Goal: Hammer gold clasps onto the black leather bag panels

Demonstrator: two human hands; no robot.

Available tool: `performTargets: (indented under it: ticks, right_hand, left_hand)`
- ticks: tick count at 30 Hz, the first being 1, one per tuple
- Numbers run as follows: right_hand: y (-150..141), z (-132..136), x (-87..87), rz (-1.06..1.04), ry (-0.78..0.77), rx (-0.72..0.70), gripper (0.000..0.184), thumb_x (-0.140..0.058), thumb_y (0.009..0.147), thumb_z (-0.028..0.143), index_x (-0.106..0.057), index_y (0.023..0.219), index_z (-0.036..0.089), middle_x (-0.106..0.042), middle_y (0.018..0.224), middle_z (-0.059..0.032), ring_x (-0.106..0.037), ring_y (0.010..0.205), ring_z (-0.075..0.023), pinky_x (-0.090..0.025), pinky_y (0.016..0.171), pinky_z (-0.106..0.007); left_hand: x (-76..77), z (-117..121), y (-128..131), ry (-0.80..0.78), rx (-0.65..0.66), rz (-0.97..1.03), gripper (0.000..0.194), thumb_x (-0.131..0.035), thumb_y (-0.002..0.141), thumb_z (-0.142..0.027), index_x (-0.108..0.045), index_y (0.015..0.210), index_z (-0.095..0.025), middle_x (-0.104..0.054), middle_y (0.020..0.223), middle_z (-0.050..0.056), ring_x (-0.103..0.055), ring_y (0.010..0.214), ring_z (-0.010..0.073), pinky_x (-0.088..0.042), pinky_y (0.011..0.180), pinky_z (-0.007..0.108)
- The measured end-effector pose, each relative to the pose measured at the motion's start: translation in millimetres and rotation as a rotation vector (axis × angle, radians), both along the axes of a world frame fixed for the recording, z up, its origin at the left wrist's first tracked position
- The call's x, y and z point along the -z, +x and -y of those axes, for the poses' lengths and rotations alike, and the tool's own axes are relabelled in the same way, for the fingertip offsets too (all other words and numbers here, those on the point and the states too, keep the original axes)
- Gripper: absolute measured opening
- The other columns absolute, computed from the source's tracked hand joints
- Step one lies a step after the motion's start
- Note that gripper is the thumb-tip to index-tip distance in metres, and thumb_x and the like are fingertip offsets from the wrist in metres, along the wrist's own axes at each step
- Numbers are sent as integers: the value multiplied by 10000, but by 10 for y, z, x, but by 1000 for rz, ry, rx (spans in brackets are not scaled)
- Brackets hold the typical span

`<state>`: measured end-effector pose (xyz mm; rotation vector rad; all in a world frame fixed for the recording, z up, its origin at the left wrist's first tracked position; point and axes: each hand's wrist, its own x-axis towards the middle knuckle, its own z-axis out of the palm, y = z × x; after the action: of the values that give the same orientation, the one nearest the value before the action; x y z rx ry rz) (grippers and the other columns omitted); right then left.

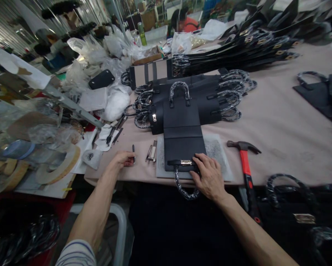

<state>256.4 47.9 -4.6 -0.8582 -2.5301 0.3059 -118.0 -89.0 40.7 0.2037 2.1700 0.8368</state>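
Note:
My left hand (123,159) is at the table's front left, its fingers closed on a short, thin dark rod (133,152) that stands roughly upright. My right hand (209,173) lies on the near end of a black handbag panel (182,147), fingers spread beside a gold-coloured clasp plate (186,162). The panel lies flat over a grey stone slab (217,157). One plastic-wrapped handle (186,192) hangs off the front edge; another handle (179,88) is at the far end. Between my hands, several small metal tools (153,151) lie left of the slab.
A claw hammer (245,162) with a red and black handle lies right of the slab. Stacked black bag pieces (157,96) with wrapped handles sit behind. Tape rolls (59,168) and plastic bags crowd the left. A person (189,25) is in the background.

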Motion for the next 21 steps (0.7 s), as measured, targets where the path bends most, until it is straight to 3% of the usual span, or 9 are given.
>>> performTargets:
  ticks: [3, 7, 11, 14, 17, 21]
  right_hand:
    - [0, -2, 9, 7, -4, -4, 441, -560, 959, 359, -537, 1353, 164, -549, 1441, -143, -463, 1349, -333, -310, 1132, -521]
    - [-3, -6, 9, 15, 2, -4, 444, -554, 960, 364, -531, 1357, 169, -545, 1441, -147, -464, 1346, -332, -311, 1131, -525]
    - [-11, -5, 1, 16, 18, -13, 447, -545, 962, 360, -524, 1363, 165, -545, 1435, -150, -469, 1343, -332, -317, 1130, -524]
    - [-18, -4, 6, 16, 31, -15, 442, -548, 959, 352, -533, 1357, 160, -553, 1426, -152, -481, 1334, -333, -327, 1125, -524]
    - [-25, -3, 22, 12, 39, -13, 452, -554, 954, 349, -534, 1363, 158, -555, 1425, -155, -482, 1337, -340, -332, 1123, -530]
    - [-32, -3, 41, 2, 35, -13, 476, -557, 945, 343, -524, 1389, 174, -553, 1427, -153, -480, 1343, -346, -325, 1126, -543]
  left_hand:
    - [-17, 106, 126, 207, -47, 148, 165, -756, 778, -203, -609, 738, -140, -668, 625, 28, -628, 511, 129, -568, 545, 254]
    - [72, 145, 441, 631, -161, 420, 199, -796, 770, -215, -612, 786, -139, -709, 699, 39, -664, 576, 130, -558, 537, 217]
    - [152, 27, 714, 775, -169, 394, 337, -869, 694, -286, -595, 827, -142, -729, 771, 42, -677, 612, 134, -532, 513, 200]
    - [177, -55, 713, 662, -134, 152, 406, -881, 637, -334, -574, 833, -154, -691, 672, 7, -632, 529, 133, -494, 474, 210]
    - [156, -82, 587, 398, -46, -95, 286, -798, 714, -313, -574, 818, -167, -647, 600, -14, -595, 485, 137, -450, 469, 219]
    - [56, -122, 524, 12, 194, -532, 144, -739, 779, -258, -641, 834, -168, -722, 780, 66, -691, 746, 214, -505, 677, 287]
